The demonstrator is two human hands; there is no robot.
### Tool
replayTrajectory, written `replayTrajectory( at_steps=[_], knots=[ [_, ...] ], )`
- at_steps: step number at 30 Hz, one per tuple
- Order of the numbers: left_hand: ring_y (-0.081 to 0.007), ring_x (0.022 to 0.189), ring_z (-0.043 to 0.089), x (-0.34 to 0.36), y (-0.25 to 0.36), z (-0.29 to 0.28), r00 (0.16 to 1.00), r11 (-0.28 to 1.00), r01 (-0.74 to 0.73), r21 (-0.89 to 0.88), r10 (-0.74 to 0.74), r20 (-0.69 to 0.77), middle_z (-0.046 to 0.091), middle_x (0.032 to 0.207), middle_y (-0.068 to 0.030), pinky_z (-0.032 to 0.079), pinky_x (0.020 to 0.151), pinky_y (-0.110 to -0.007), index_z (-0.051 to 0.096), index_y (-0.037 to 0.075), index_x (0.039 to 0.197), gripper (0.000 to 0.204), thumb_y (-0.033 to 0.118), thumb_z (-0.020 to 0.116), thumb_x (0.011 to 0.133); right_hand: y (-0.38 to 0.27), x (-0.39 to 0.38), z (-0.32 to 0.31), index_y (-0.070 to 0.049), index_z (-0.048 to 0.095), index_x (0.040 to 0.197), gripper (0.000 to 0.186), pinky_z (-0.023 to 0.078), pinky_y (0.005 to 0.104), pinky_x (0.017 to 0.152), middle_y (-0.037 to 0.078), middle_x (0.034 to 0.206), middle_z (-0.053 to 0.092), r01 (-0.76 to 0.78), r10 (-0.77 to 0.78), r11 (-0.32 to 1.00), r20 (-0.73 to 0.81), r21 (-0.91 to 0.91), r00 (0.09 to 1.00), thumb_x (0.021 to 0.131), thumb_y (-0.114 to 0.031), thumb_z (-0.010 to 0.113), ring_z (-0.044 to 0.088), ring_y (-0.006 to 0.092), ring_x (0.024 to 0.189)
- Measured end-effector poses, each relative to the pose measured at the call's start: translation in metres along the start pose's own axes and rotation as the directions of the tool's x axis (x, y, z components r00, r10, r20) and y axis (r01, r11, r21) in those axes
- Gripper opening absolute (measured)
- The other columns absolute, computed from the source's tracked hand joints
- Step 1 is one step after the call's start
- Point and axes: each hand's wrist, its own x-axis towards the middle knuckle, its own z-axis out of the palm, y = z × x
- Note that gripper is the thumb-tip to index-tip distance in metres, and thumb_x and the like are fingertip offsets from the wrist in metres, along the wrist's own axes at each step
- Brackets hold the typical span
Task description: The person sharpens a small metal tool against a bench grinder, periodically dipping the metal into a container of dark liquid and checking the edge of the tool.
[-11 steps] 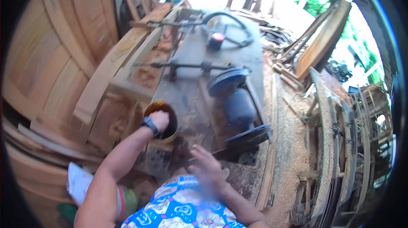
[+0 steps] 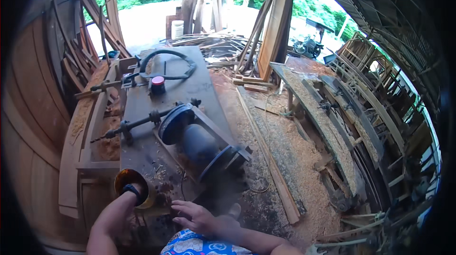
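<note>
My left hand (image 2: 127, 197), with a black watch (image 2: 131, 189) at the wrist, reaches down into a round can (image 2: 124, 177) stained dark brown and amber inside. Its fingers are hidden by the can. My right hand (image 2: 195, 216) is held near my body, right of the can, fingers spread with nothing in them. In front of both hands, a blue-grey motor (image 2: 199, 145) with a wide pulley wheel (image 2: 175, 125) rests on a dark worktable (image 2: 199, 79). A shaft with a drill bit (image 2: 105, 136) lies across the table's left part.
A small dark object with a red top (image 2: 157, 82) and a black hose-like loop (image 2: 192, 67) lie farther back. Along the left edge runs a wooden frame (image 2: 90, 117). Long planks (image 2: 268, 160) and sawdust cover the floor at right, beside a dusty bench (image 2: 323, 131).
My view has lifted and turned right, so the table and can appear farther left and lower. The left hand has sunk deeper into the can; the right hand stays open.
</note>
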Motion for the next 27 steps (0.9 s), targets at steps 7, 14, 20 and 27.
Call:
replayTrajectory(
  at_steps=[7, 14, 20, 27],
  knots=[
    [-0.0397, 0.096, 0.08, 0.001, -0.002, -0.012, 0.995, 0.997, -0.056, 0.052, 0.06, -0.083, 0.077, 0.114, -0.0254, 0.066, 0.081, -0.049, 0.077, -0.001, 0.11, 0.026, 0.018, 0.073, 0.092, 0.015, -0.01, 0.0, 0.001, 0.066, 0.14, 0.05, 0.054, 0.0477, 0.111, 0.024, 0.149, 0.063, 0.07, -0.072, 0.997, -0.028, -0.044, 0.997, 0.107, -0.036, 0.071, 0.064, 0.0427, 0.134],
    [-0.0502, 0.113, 0.069, -0.055, -0.014, -0.021, 0.823, 0.96, -0.029, -0.28, -0.135, -0.552, 0.063, 0.13, -0.0278, 0.058, 0.094, -0.057, 0.058, 0.002, 0.144, 0.046, 0.013, 0.069, 0.101, 0.019, -0.013, 0.005, 0.003, 0.066, 0.137, 0.05, 0.053, 0.0487, 0.111, 0.024, 0.146, 0.065, 0.107, -0.107, 0.994, 0.006, -0.033, 0.994, 0.105, -0.035, 0.072, 0.065, 0.0433, 0.132],
    [-0.0504, 0.13, 0.062, -0.072, -0.032, 0.004, 0.597, 0.951, -0.135, -0.279, -0.147, -0.789, 0.06, 0.142, -0.0298, 0.052, 0.109, -0.052, 0.052, 0.0, 0.153, 0.055, 0.003, 0.066, 0.099, 0.028, -0.017, 0.013, 0.001, 0.066, 0.136, 0.049, 0.054, 0.0482, 0.11, 0.024, 0.143, 0.066, 0.128, -0.125, 0.991, 0.063, -0.046, 0.99, 0.102, -0.033, 0.076, 0.065, 0.0427, 0.131],
    [-0.0498, 0.123, 0.065, -0.138, 0.017, -0.052, 0.508, 0.907, -0.285, -0.311, -0.132, -0.851, 0.064, 0.134, -0.0251, 0.055, 0.103, -0.054, 0.056, 0.002, 0.141, 0.051, 0.001, 0.07, 0.092, -0.004, -0.009, 0.01, 0.001, 0.068, 0.133, 0.047, 0.057, 0.0472, 0.105, 0.022, 0.141, 0.067, 0.142, -0.136, 0.989, 0.123, -0.046, 0.983, 0.098, -0.029, 0.079, 0.067, 0.0432, 0.126]
  ],
)
